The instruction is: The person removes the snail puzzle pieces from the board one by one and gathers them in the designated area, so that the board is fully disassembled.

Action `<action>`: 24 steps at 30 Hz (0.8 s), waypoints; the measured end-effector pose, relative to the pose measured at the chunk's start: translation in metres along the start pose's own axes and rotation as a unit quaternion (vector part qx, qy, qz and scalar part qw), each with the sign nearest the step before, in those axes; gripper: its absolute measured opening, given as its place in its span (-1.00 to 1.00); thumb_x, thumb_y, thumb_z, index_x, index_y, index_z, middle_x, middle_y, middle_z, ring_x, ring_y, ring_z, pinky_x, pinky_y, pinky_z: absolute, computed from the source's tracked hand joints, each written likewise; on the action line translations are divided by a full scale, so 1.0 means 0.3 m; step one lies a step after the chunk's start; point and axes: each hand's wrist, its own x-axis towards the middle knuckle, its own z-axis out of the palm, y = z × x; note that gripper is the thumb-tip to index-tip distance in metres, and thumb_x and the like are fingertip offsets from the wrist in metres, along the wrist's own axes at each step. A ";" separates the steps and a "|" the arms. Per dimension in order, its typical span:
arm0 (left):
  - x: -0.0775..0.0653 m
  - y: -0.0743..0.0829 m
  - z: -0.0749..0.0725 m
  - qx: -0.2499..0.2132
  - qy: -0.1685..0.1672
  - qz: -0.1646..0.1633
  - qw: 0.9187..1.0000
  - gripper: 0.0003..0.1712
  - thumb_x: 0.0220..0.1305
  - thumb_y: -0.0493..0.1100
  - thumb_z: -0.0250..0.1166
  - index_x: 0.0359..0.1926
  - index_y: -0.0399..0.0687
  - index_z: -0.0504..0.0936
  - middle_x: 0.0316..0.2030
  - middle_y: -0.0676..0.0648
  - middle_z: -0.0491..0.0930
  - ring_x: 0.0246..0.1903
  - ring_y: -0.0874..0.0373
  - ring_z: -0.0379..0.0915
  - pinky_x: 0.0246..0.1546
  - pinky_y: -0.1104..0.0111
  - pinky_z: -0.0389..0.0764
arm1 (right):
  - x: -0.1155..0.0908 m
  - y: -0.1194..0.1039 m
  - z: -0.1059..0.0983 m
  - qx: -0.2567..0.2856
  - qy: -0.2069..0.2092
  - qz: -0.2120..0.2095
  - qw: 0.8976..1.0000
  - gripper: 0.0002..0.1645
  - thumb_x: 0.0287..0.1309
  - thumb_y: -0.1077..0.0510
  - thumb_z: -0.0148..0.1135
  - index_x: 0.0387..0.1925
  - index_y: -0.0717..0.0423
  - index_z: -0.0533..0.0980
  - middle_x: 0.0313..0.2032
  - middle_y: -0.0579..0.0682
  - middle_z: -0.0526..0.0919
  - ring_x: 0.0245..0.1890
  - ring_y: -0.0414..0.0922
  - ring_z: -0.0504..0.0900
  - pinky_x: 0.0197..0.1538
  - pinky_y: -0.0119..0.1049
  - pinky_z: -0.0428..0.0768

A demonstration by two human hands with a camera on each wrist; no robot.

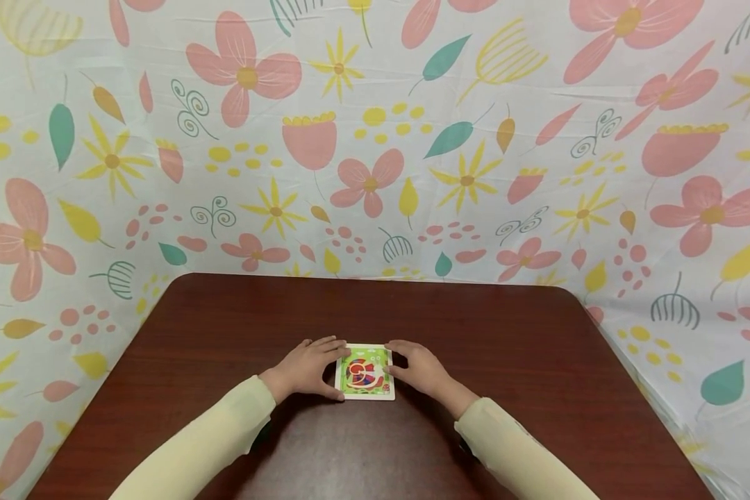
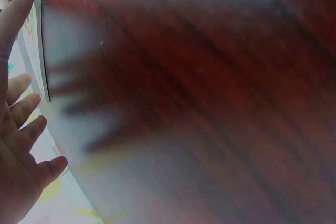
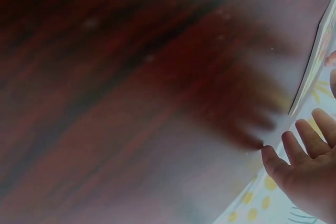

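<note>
A flat, square picture board (image 1: 366, 375) with a white border lies on the table, printed with a colourful snail on green. My left hand (image 1: 303, 368) is at its left side, thumb at the near left corner and a fingertip over the far left part. On the other side, my right hand (image 1: 420, 368) has its fingertips at the right edge and far right corner. The left wrist view shows the left fingers (image 2: 23, 111) spread beside the board's edge (image 2: 40, 51). In the right wrist view, the right fingers (image 3: 294, 150) are extended beside the board (image 3: 314, 64).
The dark reddish-brown wooden table (image 1: 375, 312) has rounded far corners. A white cloth (image 1: 375, 243) with pink, yellow and teal flowers and leaves hangs behind it and along both sides. Pale yellow sleeves (image 1: 200, 437) cover both forearms.
</note>
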 end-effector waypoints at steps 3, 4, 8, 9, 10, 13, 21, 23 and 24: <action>0.007 0.000 -0.004 0.007 -0.005 0.000 1.000 0.04 0.04 0.34 0.53 0.48 0.07 0.41 0.53 -0.07 0.32 0.57 -0.07 0.15 0.44 -0.26 0.27 | 0.008 -0.005 0.001 -0.008 -0.002 -0.005 1.000 -0.40 0.29 0.07 0.39 0.30 0.20 0.54 0.35 0.20 0.54 0.40 0.19 0.47 0.38 0.17 0.47; 0.009 0.000 -0.006 0.011 -0.005 0.001 1.000 0.04 0.04 0.34 0.53 0.47 0.06 0.42 0.52 -0.07 0.33 0.56 -0.07 0.16 0.43 -0.25 0.28 | 0.010 -0.007 0.001 -0.012 -0.004 -0.007 1.000 -0.40 0.29 0.07 0.39 0.30 0.21 0.54 0.35 0.20 0.54 0.40 0.20 0.47 0.39 0.17 0.47; 0.017 0.001 -0.007 0.026 -0.011 0.005 1.000 0.03 0.03 0.35 0.53 0.46 0.04 0.45 0.50 -0.06 0.37 0.54 -0.05 0.22 0.43 -0.20 0.30 | 0.018 -0.010 0.004 -0.024 -0.008 -0.008 1.000 -0.40 0.28 0.06 0.39 0.28 0.22 0.55 0.35 0.20 0.55 0.41 0.20 0.46 0.40 0.17 0.46; 0.018 0.001 -0.007 0.030 -0.012 0.005 0.999 0.03 0.03 0.36 0.52 0.45 0.04 0.45 0.50 -0.05 0.37 0.53 -0.04 0.23 0.44 -0.19 0.31 | 0.019 -0.010 0.006 -0.025 -0.009 -0.006 1.000 -0.40 0.29 0.06 0.39 0.29 0.22 0.55 0.35 0.20 0.54 0.41 0.20 0.45 0.40 0.16 0.45; 0.020 0.000 -0.005 0.030 -0.012 0.006 0.999 0.03 0.03 0.36 0.53 0.45 0.04 0.46 0.49 -0.05 0.38 0.53 -0.03 0.23 0.44 -0.18 0.31 | 0.020 -0.010 0.007 -0.027 -0.009 -0.004 1.000 -0.40 0.29 0.06 0.39 0.29 0.22 0.55 0.35 0.19 0.54 0.41 0.19 0.45 0.40 0.16 0.45; 0.021 0.000 -0.003 0.031 -0.013 0.006 0.999 0.04 0.03 0.37 0.52 0.46 0.03 0.45 0.50 -0.06 0.37 0.53 -0.03 0.24 0.45 -0.14 0.33 | 0.024 -0.006 0.011 -0.034 -0.008 0.000 0.999 -0.41 0.28 0.06 0.39 0.28 0.22 0.55 0.35 0.19 0.54 0.42 0.20 0.44 0.39 0.16 0.46; 0.016 -0.002 -0.005 0.011 -0.004 0.014 1.000 0.05 0.02 0.33 0.54 0.45 -0.04 0.46 0.49 -0.11 0.38 0.52 -0.07 0.25 0.43 -0.15 0.36 | 0.033 0.001 0.019 -0.047 -0.003 0.001 0.999 -0.43 0.26 0.06 0.41 0.23 0.26 0.59 0.35 0.20 0.54 0.42 0.20 0.42 0.36 0.16 0.49; 0.014 -0.002 -0.007 0.009 -0.005 0.013 1.000 0.05 0.02 0.33 0.54 0.46 -0.04 0.44 0.50 -0.11 0.36 0.53 -0.08 0.22 0.43 -0.16 0.35 | 0.036 0.002 0.022 -0.056 0.000 -0.001 0.998 -0.44 0.25 0.06 0.42 0.21 0.26 0.60 0.33 0.20 0.55 0.42 0.20 0.42 0.35 0.15 0.51; 0.014 -0.003 -0.007 0.007 -0.006 0.012 1.000 0.06 0.02 0.33 0.54 0.46 -0.04 0.44 0.51 -0.11 0.34 0.54 -0.08 0.20 0.43 -0.17 0.35 | 0.038 0.003 0.024 -0.060 0.001 -0.001 0.998 -0.44 0.24 0.06 0.43 0.20 0.25 0.61 0.31 0.21 0.56 0.41 0.20 0.43 0.33 0.14 0.52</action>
